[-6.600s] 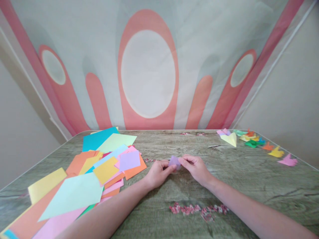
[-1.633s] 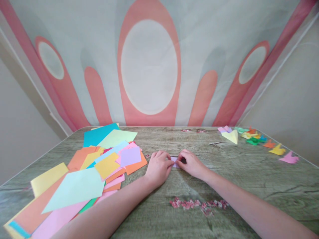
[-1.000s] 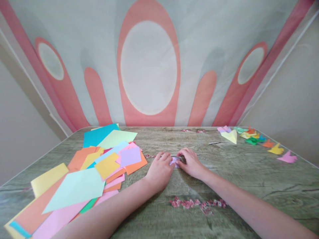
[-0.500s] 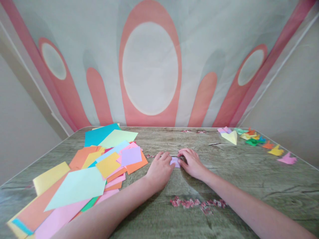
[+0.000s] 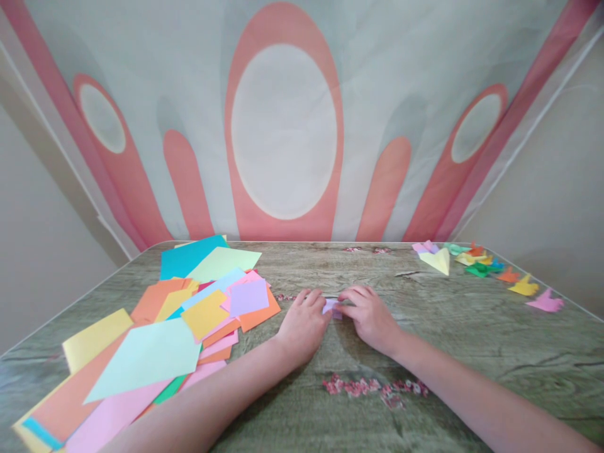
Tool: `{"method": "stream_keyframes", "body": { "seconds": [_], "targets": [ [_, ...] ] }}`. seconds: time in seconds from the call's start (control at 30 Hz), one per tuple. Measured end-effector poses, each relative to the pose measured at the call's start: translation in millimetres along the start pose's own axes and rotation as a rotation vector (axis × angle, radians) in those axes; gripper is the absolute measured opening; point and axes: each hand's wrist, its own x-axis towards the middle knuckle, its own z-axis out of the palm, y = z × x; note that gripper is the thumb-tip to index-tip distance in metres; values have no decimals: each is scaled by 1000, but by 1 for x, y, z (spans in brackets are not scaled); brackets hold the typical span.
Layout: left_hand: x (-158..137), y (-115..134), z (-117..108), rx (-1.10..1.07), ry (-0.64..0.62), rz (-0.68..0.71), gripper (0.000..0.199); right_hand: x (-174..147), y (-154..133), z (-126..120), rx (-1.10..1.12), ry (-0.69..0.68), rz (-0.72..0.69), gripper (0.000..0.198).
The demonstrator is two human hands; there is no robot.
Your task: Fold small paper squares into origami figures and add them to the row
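A small piece of lilac paper point(image 5: 331, 306) lies on the table between my two hands, with a fold showing across it. My left hand point(image 5: 304, 321) rests over its left side, fingers bent, the thumb side pressed against the paper. On the other side, my right hand point(image 5: 370, 318) pinches the right edge between thumb and fingers. Part of the paper is hidden under the fingers of both hands.
Loose sheets of coloured paper point(image 5: 146, 355) lie heaped on the left, a lilac square point(image 5: 248, 296) on top. Several folded paper figures point(image 5: 523, 285) line the right edge near a cream folded piece point(image 5: 436, 260). A printed backdrop point(image 5: 285, 126) hangs behind the wood-patterned table point(image 5: 472, 352).
My right hand has risen slightly and shifted to the right, its fingers now pinching the paper's edge. The lilac paper's near part looks folded over. My left hand has barely moved.
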Motion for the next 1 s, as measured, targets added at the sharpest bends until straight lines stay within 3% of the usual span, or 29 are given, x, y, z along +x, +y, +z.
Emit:
{"method": "stream_keyframes", "body": {
  "seconds": [0.4,0.7,0.87,1.0],
  "targets": [
    [-1,0,-1,24,-29,-13,20,6,-11,-6,-180,-172,-32,23],
    [-1,-7,-5,-33,-61,-28,15,5,-14,-7,-219,-205,-38,25],
    [0,-19,9,-247,21,-157,29,1,-15,-5,-226,-190,-59,25],
    [1,-24,25,-380,122,-108,46,-1,-19,-5,-244,-174,-75,25]
  ]
}}
